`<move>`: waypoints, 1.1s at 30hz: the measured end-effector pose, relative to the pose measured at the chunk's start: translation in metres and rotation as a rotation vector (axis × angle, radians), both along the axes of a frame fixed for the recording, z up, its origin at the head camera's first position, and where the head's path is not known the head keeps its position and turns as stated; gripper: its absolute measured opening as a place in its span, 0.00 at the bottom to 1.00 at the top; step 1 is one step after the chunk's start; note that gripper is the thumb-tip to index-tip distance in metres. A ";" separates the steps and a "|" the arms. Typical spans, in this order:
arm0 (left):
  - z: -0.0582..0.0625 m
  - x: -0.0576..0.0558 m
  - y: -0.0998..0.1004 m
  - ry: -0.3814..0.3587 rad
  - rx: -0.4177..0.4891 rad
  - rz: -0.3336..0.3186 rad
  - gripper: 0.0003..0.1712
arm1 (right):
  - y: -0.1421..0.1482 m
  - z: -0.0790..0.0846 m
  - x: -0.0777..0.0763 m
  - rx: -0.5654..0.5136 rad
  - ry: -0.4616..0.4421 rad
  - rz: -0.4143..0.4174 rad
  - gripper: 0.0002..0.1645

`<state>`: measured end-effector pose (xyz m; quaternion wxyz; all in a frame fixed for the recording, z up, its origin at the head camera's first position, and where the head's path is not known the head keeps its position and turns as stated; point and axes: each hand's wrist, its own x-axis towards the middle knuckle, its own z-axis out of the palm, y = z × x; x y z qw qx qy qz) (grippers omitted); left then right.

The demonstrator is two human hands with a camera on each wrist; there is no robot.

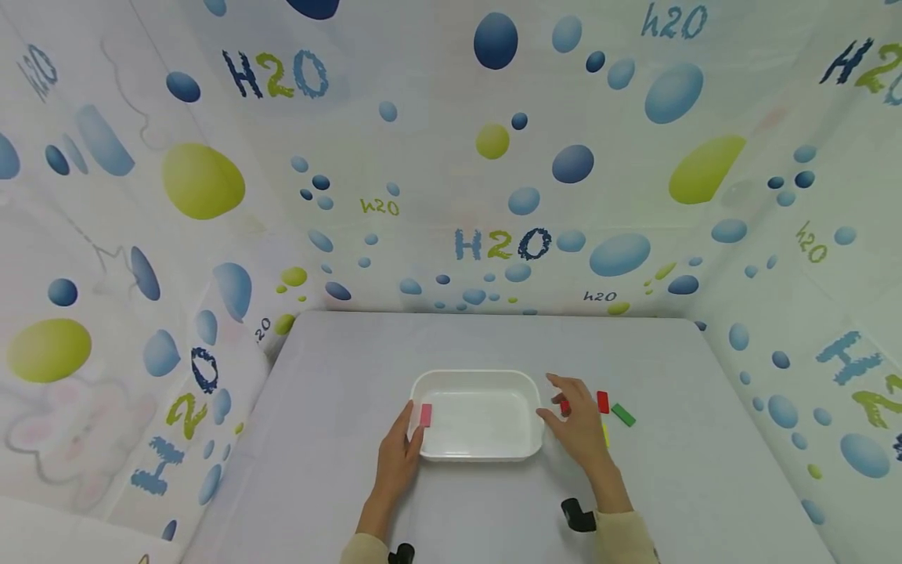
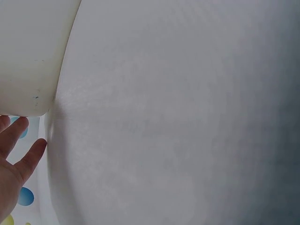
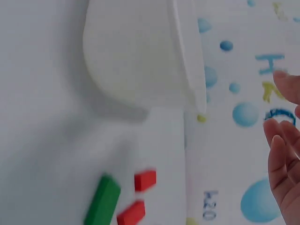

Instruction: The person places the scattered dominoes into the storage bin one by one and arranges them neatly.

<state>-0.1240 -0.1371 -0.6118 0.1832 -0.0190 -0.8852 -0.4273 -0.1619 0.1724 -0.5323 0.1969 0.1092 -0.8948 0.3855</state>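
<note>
A white rectangular tray [image 1: 481,454] sits on the table between the two hands. Inside it, by the left wall, is a pink block [image 1: 426,415]. My left hand [image 1: 398,460] is at the tray's left side, its straight fingers right at the rim in the left wrist view. Just beyond the right rim, my right hand [image 1: 581,427] has its thumb spread from the fingers and nothing between them. Near that hand lie two red blocks [image 1: 603,402] and a green block [image 1: 623,414]. A yellow block [image 1: 605,435] is mostly hidden behind it.
The white table [image 1: 338,352] extends around the tray. Behind it and at both sides hang white sheets [image 1: 437,157] printed with blue and green bubbles and H2O lettering. Black wrist devices [image 1: 578,515] are worn near both cuffs.
</note>
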 end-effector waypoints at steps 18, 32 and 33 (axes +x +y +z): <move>0.000 0.000 0.001 0.032 -0.024 0.016 0.29 | 0.095 -0.019 0.012 0.194 -0.228 -0.092 0.40; -0.001 0.001 0.001 0.033 -0.006 0.007 0.29 | 0.113 -0.038 0.015 0.199 -0.326 -0.085 0.43; 0.000 0.002 0.001 0.033 -0.006 0.007 0.29 | 0.114 -0.038 0.015 0.197 -0.335 -0.084 0.43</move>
